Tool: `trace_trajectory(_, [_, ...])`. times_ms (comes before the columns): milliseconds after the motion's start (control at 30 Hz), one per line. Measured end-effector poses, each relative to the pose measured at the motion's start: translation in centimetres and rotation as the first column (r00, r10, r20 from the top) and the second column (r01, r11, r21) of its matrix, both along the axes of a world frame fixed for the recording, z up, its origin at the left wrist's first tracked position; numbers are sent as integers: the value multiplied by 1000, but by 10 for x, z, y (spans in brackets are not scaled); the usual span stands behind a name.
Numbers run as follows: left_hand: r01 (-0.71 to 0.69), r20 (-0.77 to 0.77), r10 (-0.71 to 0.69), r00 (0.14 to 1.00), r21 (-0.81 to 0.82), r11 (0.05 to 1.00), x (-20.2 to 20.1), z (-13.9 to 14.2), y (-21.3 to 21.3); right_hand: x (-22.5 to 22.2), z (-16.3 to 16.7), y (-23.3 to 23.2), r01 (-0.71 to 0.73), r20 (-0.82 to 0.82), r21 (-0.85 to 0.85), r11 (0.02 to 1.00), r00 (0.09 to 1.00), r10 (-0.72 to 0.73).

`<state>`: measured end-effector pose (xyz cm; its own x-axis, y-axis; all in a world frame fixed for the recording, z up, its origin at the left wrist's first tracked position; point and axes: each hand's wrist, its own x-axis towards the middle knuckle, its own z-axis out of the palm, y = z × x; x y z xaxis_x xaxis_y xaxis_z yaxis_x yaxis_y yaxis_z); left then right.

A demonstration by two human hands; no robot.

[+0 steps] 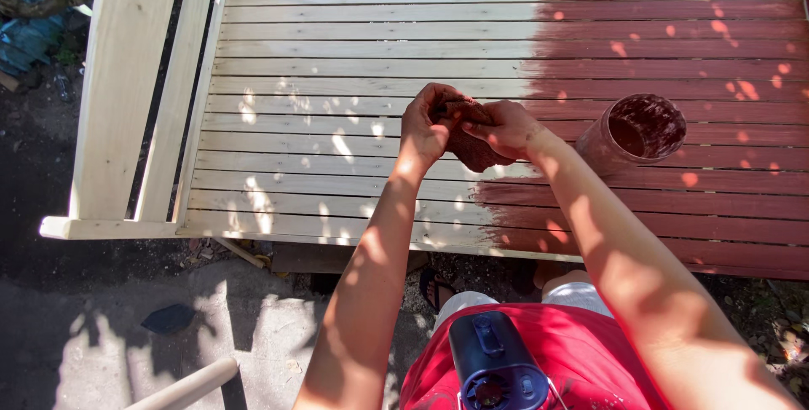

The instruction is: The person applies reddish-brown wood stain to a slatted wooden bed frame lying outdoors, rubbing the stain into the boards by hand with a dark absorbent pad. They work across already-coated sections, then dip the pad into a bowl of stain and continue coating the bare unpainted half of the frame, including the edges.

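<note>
Centre frame: left hand [425,128] and right hand [506,128], fingers closed on a stained rag [472,147], above slatted wooden decking [337,56], half painted red; paint pot [634,130] right.

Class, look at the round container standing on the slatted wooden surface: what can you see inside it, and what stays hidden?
Inside the container, reddish-brown stain coats the inner wall and pools at the bottom, matching the stained slats. How deep the liquid is cannot be told. Nothing else shows inside. Both hands hold a stained rag nearby.

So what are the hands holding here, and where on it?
Both hold one stain-soaked brown rag above the slatted wood. The left hand grips its upper left edge, and the right hand pinches its top right; the rest hangs below.
</note>
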<state>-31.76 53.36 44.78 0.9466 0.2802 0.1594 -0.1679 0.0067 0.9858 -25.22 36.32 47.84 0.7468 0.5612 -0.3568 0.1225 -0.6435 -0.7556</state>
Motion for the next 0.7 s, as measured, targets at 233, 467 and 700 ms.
trace_trajectory(233, [-286,-430,391,814,290,913,-43,-69,9,-32,-33,21,482,-483,309,820,822,-301])
trace_trajectory(467, [-356,-711,-141,689,-502,788,-69,-130,12,-68,-22,34,518,-669,407,752,730,-141])
trace_trajectory(700, [-261,-337,-181,924,-902,344,-74,-138,15,-69,-62,42,528,-770,381,759,635,-55])
